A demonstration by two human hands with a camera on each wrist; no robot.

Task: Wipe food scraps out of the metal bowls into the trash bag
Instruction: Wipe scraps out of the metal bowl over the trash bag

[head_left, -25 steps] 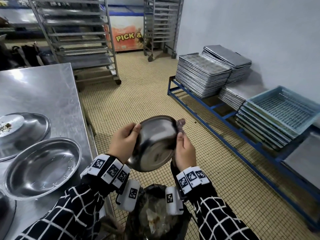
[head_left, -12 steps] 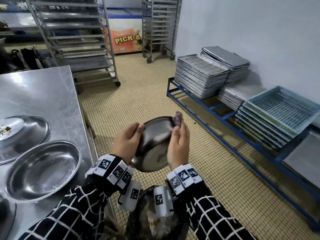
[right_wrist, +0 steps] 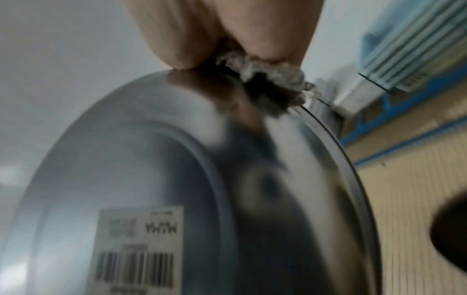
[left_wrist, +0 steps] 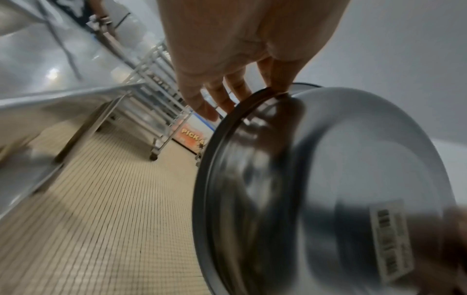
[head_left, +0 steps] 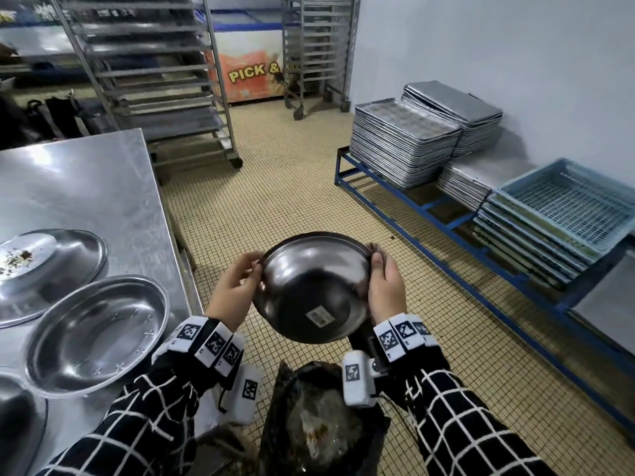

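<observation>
I hold a metal bowl (head_left: 316,290) tilted over the black trash bag (head_left: 323,424), its underside and barcode sticker facing me. My left hand (head_left: 245,274) grips the left rim; in the left wrist view the fingers (left_wrist: 275,79) curl over the bowl (left_wrist: 328,179) edge. My right hand (head_left: 381,269) pinches a crumpled grey cloth (head_left: 376,248) at the right rim. The right wrist view shows that cloth (right_wrist: 272,83) pressed on the bowl (right_wrist: 151,159) edge. The bowl's inside is hidden.
On the steel table (head_left: 86,187) at my left lie a bowl with scraps (head_left: 51,266), a shiny bowl (head_left: 96,334) and part of a third (head_left: 17,424). Stacked trays (head_left: 402,142) and blue crates (head_left: 567,204) sit on a low blue rack at right. Wheeled racks (head_left: 154,80) stand behind.
The bowl has turned so its underside faces me and has shifted right. My right hand with the cloth went from across the bowl's face back to the right rim.
</observation>
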